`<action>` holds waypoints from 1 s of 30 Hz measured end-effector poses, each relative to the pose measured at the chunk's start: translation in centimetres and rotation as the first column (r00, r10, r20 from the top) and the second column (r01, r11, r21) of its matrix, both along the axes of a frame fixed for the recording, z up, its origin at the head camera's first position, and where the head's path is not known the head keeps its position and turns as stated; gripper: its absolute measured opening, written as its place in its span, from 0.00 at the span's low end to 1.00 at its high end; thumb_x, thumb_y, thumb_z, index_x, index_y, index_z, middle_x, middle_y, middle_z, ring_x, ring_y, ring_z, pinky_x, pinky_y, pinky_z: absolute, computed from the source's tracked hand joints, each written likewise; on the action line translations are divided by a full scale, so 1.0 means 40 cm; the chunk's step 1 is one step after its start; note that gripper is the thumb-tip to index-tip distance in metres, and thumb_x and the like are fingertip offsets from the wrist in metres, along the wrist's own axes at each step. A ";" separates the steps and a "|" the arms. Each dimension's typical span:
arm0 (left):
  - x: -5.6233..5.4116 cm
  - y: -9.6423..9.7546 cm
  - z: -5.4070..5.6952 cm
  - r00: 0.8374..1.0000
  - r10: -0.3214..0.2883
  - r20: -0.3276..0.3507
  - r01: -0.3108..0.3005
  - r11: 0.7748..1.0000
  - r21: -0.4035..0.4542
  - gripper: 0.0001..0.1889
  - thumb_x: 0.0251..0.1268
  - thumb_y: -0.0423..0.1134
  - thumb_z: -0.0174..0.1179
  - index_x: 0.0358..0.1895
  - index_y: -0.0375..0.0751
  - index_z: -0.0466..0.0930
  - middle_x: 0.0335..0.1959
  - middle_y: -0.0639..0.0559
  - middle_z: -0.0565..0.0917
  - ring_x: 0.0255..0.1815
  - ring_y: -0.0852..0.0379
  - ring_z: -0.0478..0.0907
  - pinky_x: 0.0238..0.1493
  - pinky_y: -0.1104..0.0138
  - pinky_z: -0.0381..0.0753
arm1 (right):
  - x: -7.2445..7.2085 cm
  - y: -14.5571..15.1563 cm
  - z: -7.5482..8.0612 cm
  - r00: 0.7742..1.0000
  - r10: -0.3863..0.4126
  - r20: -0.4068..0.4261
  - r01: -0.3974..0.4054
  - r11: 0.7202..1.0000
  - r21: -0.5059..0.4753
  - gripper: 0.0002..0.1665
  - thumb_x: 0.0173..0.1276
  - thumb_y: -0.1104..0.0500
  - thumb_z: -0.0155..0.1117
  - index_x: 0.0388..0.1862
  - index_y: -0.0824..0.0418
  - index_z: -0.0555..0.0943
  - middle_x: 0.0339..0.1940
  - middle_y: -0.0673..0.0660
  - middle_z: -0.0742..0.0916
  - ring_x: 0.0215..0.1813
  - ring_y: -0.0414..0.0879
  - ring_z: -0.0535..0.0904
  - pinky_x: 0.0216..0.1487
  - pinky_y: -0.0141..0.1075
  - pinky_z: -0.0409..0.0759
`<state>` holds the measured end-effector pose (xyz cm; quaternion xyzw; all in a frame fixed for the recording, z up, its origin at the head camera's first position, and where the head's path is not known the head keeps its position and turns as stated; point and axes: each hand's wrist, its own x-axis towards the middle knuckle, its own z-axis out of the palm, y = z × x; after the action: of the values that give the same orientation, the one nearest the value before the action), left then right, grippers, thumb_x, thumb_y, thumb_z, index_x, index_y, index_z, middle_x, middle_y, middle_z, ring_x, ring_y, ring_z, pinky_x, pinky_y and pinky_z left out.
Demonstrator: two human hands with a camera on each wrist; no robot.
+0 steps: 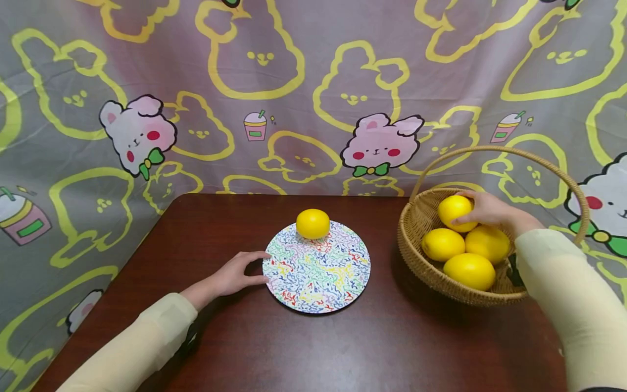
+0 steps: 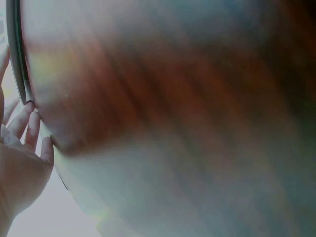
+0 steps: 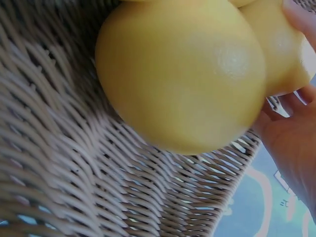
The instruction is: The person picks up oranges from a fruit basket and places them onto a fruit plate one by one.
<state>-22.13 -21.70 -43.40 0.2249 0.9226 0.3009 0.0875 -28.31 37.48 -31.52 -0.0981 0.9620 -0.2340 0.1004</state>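
Observation:
At the left rim of a round plate (image 1: 318, 277) with a multicoloured squiggle pattern, my left hand (image 1: 235, 274) touches the edge with thumb and fingertips spread apart. The left wrist view shows those fingers (image 2: 33, 129) against the rim. One yellow lemon (image 1: 313, 224) rests on the plate's far edge. Inside the wicker basket (image 1: 416, 267), my right hand (image 1: 487, 209) grips the rearmost lemon (image 1: 454, 211). Several more lemons sit below it, among them a front lemon (image 1: 469, 271). In the right wrist view, a big near lemon (image 3: 180, 74) partly covers the gripped lemon (image 3: 279, 49).
The basket's tall arched handle (image 1: 534, 154) rises over my right forearm. Dark reddish-brown wood tabletop (image 1: 313, 354) lies under everything. A patterned curtain (image 1: 303, 98) hangs right behind the table's back edge and along its left side.

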 end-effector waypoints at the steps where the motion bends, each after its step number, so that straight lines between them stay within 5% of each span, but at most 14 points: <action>1: 0.000 0.001 0.000 1.000 0.004 0.004 -0.004 1.000 0.001 0.32 0.58 0.54 0.68 0.65 0.47 0.73 0.63 0.46 0.75 0.65 0.43 0.66 0.65 0.45 0.61 | -0.002 -0.001 0.002 1.000 0.006 -0.010 -0.006 1.000 0.004 0.58 0.57 0.46 0.75 0.72 0.76 0.54 0.57 0.77 0.71 0.49 0.63 0.73 0.45 0.52 0.72; 16: 0.003 0.000 0.005 1.000 0.005 -0.005 -0.005 1.000 -0.003 0.31 0.59 0.53 0.68 0.65 0.46 0.73 0.63 0.44 0.75 0.64 0.42 0.66 0.64 0.45 0.62 | 0.006 -0.019 0.053 0.994 0.034 -0.105 -0.033 0.999 0.013 0.57 0.56 0.48 0.76 0.71 0.75 0.56 0.51 0.74 0.77 0.43 0.58 0.76 0.40 0.45 0.74; 30: 0.003 -0.001 0.000 1.000 -0.010 -0.028 0.010 1.000 0.003 0.31 0.59 0.53 0.67 0.64 0.45 0.74 0.63 0.45 0.75 0.64 0.42 0.66 0.64 0.45 0.62 | 0.063 -0.057 0.123 0.986 0.018 -0.168 -0.017 1.000 0.006 0.48 0.56 0.47 0.77 0.70 0.59 0.64 0.48 0.64 0.80 0.42 0.54 0.76 0.39 0.44 0.71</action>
<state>-21.99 -21.75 -43.42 0.2338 0.9221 0.2989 0.0755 -25.78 35.21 -26.60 -0.1258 0.9667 -0.2216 0.0212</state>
